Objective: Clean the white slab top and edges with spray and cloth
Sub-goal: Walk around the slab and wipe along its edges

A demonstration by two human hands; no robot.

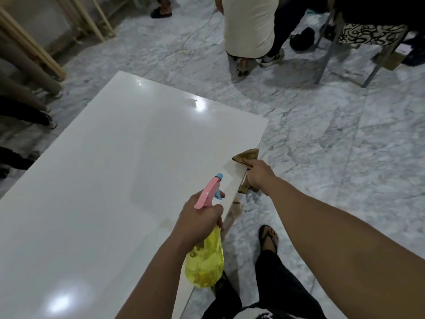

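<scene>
A large glossy white slab (110, 180) fills the left and middle of the head view, its right edge running diagonally past my hands. My left hand (195, 219) grips the neck of a yellow spray bottle (204, 263) with a pink and blue trigger head, held over the slab near its right edge. My right hand (259, 178) holds a brown cloth (247, 156) against the slab's right edge; part of the cloth hangs below my fist.
Grey marble floor (322, 134) surrounds the slab. A wooden support (232, 215) shows under the slab's edge beside my sandalled foot (268, 237). A crouching person (248, 26) and a chair's metal legs (326, 54) are beyond. Wooden frames (34, 49) and other people's legs stand left.
</scene>
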